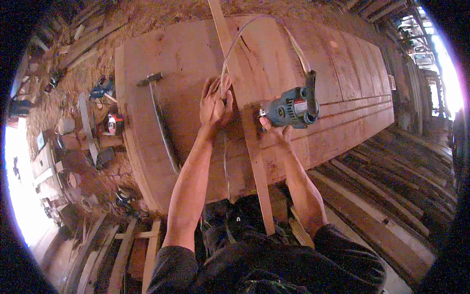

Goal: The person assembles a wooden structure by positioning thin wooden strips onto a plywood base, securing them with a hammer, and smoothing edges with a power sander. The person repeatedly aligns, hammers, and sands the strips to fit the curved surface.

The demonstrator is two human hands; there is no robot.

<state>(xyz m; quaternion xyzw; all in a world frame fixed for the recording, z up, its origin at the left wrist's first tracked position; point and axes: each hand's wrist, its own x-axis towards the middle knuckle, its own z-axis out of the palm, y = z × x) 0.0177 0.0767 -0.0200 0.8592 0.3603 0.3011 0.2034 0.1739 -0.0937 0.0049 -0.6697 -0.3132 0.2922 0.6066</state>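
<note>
My right hand (pixel 277 129) grips a blue corded power tool (pixel 290 109), which looks like a trim router, lying on its side above the wooden panel (pixel 186 54). From its back end a pale cord (pixel 254 18) loops over to my left hand (pixel 215 105). The left fingers are curled around this cord, and more of it hangs down toward my body. Between my hands a long narrow wooden strip (pixel 252 142) lies across the panel and past its near edge. To the left of my left forearm rests a hammer (pixel 159 117).
Left of the panel are a red tape measure (pixel 114 124), a long flat blade-like piece (pixel 88 127) and another blue power tool (pixel 102 89). Stacked boards (pixel 372 191) lie at the lower right, and wooden slats (pixel 117 259) at the lower left. Shavings cover the ground.
</note>
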